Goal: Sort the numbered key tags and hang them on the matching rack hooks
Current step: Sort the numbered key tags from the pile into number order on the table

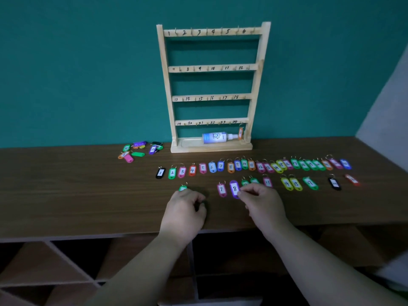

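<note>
A wooden rack (212,68) with four numbered hook rails stands at the back of the table; one orange tag (240,133) hangs at its bottom right hook. A long row of numbered key tags (251,165) lies across the table, with a shorter second row in front. My right hand (262,200) pinches the edge of the purple tag 8 (234,188) in the second row, beside the pink tag 7 (221,189). My left hand (185,212) rests on the table with curled fingers, its fingertips touching a green tag (182,187).
A loose pile of unsorted tags (141,150) lies left of the rack. A white spray bottle (217,138) lies on the rack's base tray. The brown table's front edge (88,236) runs above open shelf compartments. A grey wall closes the right side.
</note>
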